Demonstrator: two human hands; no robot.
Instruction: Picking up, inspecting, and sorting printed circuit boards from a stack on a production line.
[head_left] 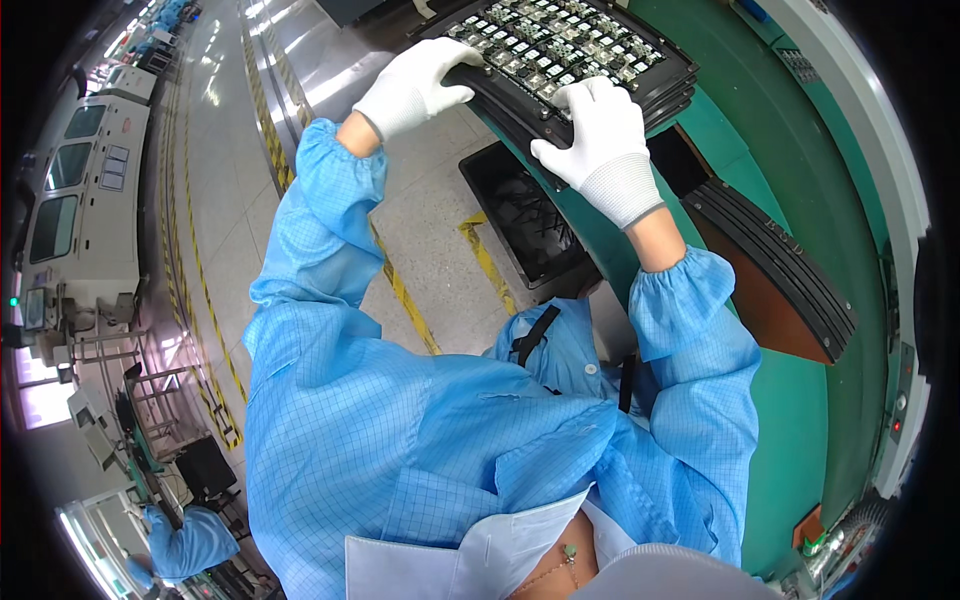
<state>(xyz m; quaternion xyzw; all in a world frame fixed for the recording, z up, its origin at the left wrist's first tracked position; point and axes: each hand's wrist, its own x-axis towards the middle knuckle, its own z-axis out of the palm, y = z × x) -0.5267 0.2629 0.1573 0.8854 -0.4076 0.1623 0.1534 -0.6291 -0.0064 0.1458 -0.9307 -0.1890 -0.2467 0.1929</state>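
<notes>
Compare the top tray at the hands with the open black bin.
The top tray carries neat rows of small parts; the black bin holds a dark jumble. The tray is shallow, the bin deep. The left hand and right hand touch the tray; neither touches the bin. Both are dark and roughly rectangular.

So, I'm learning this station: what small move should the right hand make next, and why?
Perhaps ease the right hand outward to the black tray's rim: its fingers seem to reach over the exposed small boards, while the left hand is at a corner.
</notes>
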